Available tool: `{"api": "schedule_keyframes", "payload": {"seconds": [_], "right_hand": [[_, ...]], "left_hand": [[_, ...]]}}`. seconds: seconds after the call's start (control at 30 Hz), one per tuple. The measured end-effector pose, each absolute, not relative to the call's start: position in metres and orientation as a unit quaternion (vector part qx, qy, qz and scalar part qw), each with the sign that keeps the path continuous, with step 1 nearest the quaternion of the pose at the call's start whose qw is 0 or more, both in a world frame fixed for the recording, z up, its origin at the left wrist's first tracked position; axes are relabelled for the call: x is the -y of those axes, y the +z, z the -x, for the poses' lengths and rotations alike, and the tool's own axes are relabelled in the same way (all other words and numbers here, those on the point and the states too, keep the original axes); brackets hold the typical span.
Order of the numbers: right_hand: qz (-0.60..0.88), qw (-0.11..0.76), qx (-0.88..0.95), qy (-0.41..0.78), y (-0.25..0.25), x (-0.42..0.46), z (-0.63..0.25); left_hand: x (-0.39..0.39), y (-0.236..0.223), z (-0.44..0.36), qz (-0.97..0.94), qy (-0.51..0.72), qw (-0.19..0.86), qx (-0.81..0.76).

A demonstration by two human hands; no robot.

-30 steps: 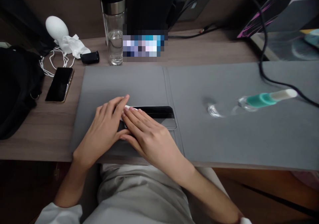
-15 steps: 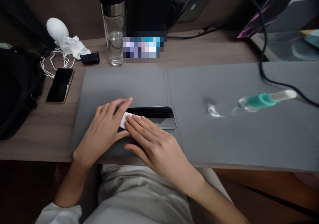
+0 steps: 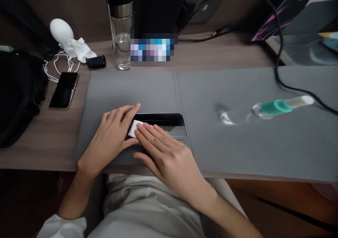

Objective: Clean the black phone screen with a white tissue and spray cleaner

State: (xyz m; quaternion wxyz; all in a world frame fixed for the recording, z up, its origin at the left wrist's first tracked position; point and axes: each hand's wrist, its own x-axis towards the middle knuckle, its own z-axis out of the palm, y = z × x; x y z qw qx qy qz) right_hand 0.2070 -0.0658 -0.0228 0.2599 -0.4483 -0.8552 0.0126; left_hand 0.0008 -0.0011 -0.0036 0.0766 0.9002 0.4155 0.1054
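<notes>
A black glossy smartphone (image 3: 171, 129) lies screen up on the grey desk mat (image 3: 137, 90). My left hand (image 3: 108, 139) grips its left end, thumb at the near edge and index finger across the far edge. Beneath the flat, joined fingertips of my right hand (image 3: 166, 153) is a folded white tissue (image 3: 134, 129), pressed to the phone's glass near its left part. The right thumb is apart from the fingers, close to the mat. My hands partly hide the phone's left end.
To the right lies a clear bottle (image 3: 276, 107) with a teal band and white end. A black cable (image 3: 280, 47) crosses the mat there. Behind stands a glass water bottle (image 3: 123, 51). Another phone (image 3: 64, 90), a white egg-shaped device (image 3: 61, 30) and a black bag (image 3: 18, 97) are left.
My right hand has slid slightly right along the phone with the tissue, and more of the tissue shows. My left hand stays where it was.
</notes>
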Motion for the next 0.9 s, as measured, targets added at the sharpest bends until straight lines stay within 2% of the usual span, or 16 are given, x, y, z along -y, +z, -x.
{"api": "schedule_keyframes", "payload": {"seconds": [0.57,0.9], "right_hand": [[0.457,0.26,0.849,0.053,-0.027,0.042,-0.194],[0.438,0.26,0.86,0.032,-0.025,0.047,-0.196]], "left_hand": [[0.0,-0.006,0.001,-0.898,0.116,0.085,-0.416],[0.002,-0.007,0.0,-0.897,0.111,0.084,-0.42]]}}
